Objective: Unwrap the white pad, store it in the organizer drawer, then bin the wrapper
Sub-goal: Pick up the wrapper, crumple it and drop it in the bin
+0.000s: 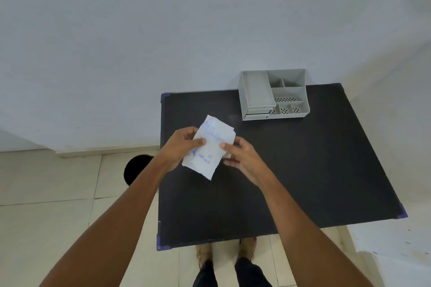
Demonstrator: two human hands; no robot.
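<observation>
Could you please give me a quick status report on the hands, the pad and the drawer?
Left hand and right hand both gripping wrapped pad above table. Wrapper still on. Organizer drawers shut. Bin on floor, left; path clear.

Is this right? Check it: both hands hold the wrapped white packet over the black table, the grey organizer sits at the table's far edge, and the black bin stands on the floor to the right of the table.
One detail is wrong. The head view shows the black bin on the floor to the left of the black table, not the right. The rest holds: left hand and right hand hold the wrapped white packet, and the grey organizer sits at the far edge.
</observation>
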